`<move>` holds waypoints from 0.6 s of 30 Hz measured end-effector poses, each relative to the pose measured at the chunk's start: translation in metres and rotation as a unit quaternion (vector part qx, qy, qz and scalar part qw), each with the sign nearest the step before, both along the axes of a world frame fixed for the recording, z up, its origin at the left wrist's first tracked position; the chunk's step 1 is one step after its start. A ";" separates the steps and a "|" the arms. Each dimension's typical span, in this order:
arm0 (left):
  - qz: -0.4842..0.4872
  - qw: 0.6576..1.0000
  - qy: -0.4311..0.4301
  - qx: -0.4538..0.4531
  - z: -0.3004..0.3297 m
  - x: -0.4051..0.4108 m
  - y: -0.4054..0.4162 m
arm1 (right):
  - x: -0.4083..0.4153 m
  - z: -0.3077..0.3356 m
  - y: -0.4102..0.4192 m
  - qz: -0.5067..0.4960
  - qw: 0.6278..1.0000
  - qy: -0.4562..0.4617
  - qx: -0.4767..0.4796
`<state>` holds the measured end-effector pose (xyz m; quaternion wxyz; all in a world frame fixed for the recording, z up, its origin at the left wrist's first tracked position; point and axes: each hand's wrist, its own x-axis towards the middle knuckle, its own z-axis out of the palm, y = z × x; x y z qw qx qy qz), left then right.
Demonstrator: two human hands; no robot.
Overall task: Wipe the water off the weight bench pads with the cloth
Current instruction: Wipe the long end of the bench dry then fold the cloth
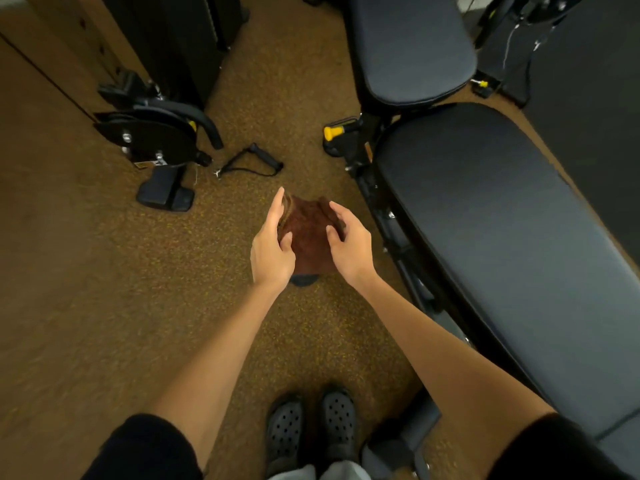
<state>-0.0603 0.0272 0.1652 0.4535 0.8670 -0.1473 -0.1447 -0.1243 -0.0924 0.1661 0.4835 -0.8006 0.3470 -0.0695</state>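
The long bench pad point(512, 237) fills the right of the frame, the smaller pad point(412, 46) at upper right. At centre, the brown cloth point(310, 237) hangs between both hands: left hand point(272, 247) fingers pinch its edge, right hand point(349, 244) fingers curl round the other side.

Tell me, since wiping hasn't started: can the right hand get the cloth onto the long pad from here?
Probably yes. The right hand holds the cloth with the left hand, and the long pad lies just to its right with nothing between them.
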 end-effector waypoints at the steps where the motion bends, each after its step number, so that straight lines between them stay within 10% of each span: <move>1: 0.004 1.000 0.005 0.001 -0.015 0.002 0.002 | 0.003 -0.015 0.001 0.005 1.000 0.004 0.003; 18: -0.013 0.999 -0.009 0.043 -0.184 0.009 -0.004 | 0.006 -0.188 -0.005 0.006 0.999 0.027 -0.035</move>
